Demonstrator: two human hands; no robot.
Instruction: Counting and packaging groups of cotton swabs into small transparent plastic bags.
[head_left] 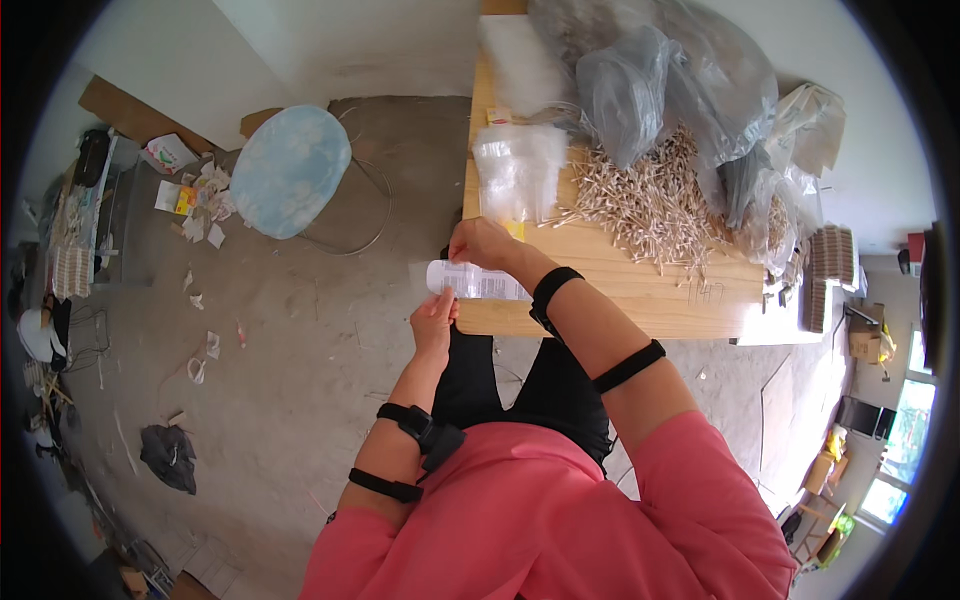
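A flat, whitish, printed plastic bag (490,284) lies between my hands at the table's left end. My left hand (434,318) pinches its near left edge between thumb and fingers. At the bag's far edge, my right hand (481,243) has its fingers bent down and closed on it. Just beyond the right hand sits a stack of clear plastic bags (518,168). To the right spreads a big loose heap of cotton swabs (650,200). Whether anything is inside the printed bag, I cannot tell.
Large grey plastic bags (625,95) stand behind the heap on the wooden table (620,300). A light-blue round stool (291,172) is on the floor to the left, near scraps of paper (208,195). A dark crumpled bag (168,458) lies on the floor.
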